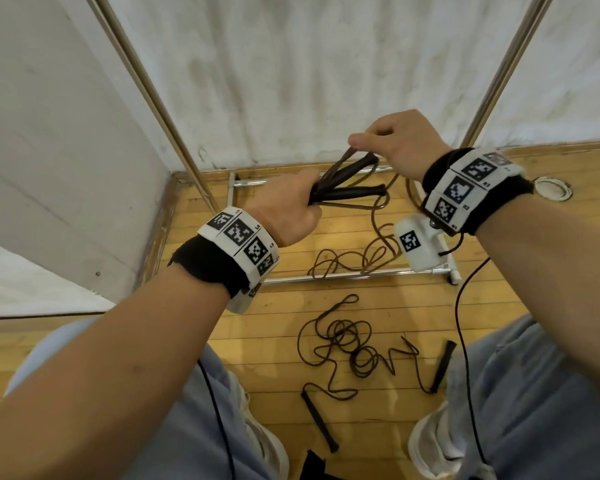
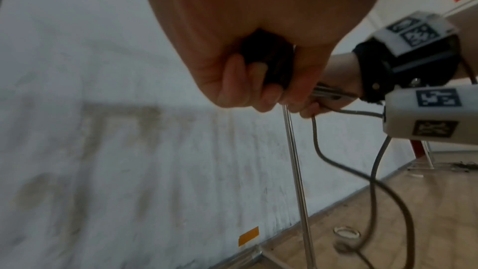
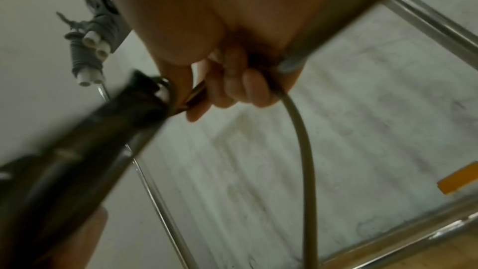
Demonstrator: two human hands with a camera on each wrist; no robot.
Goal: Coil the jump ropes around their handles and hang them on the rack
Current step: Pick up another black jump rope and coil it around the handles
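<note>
While the left hand [image 1: 288, 209] clamps both black handles [image 1: 355, 192] in a fist along with a few gathered strands, the right hand [image 1: 400, 143] pinches the rope [image 1: 378, 233] near the handle tips, thumb and fingers curled on it. Both grips are closed on the same jump rope, held up in front of the rack [image 1: 354, 273].

Risks, as judgement: the handles splay apart in a V, so a wrap could slide into the gap or off the tips instead of binding them. Most of the rope hangs to the floor and lies in loose loops across the rack's base bar; pulling in more could snag it there or drag a knot up. Gathered strands could spring out if the left fist loosens (the cord looks stiff and springy). A strand also runs close by the right wrist band, so it might catch there.

Look: thin dark-brown cord, smooth, glossy in the wrist views; slim black handles, matte. Coiling looks barely begun.

A second rope [image 1: 347, 351] lies tangled on the wood floor between the person's feet, handles apart, untouched. Wrist views are blurred, with little fine detail.
</note>
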